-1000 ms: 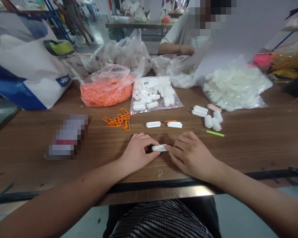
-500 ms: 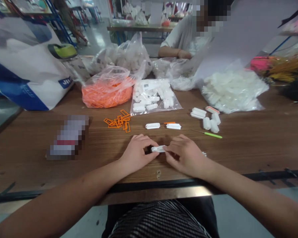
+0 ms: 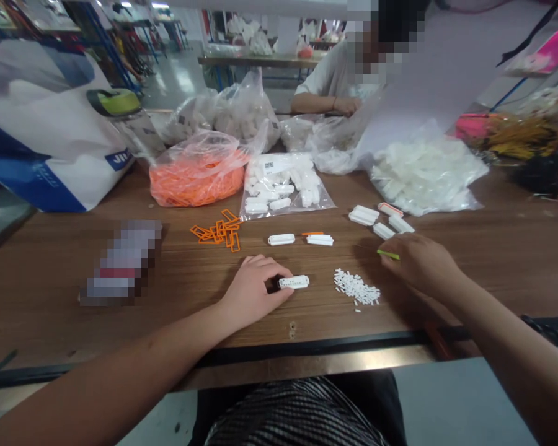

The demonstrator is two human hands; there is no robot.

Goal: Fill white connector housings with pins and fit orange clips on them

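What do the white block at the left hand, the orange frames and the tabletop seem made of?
The white block looks like moulded plastic: matte, uniform white. The orange frames are probably plastic too: thin, evenly coloured. The tabletop is wood or wood-look laminate: brown grain lines, slight sheen.

Loose orange clips (image 3: 216,230) lie on the brown surface (image 3: 493,266), just in front of a bag of orange clips (image 3: 198,176). Beside that bag lies a clear bag of white parts (image 3: 281,186), and further right a bigger bag of white pieces (image 3: 423,170). A blue-and-white sack (image 3: 41,148) stands at the left.
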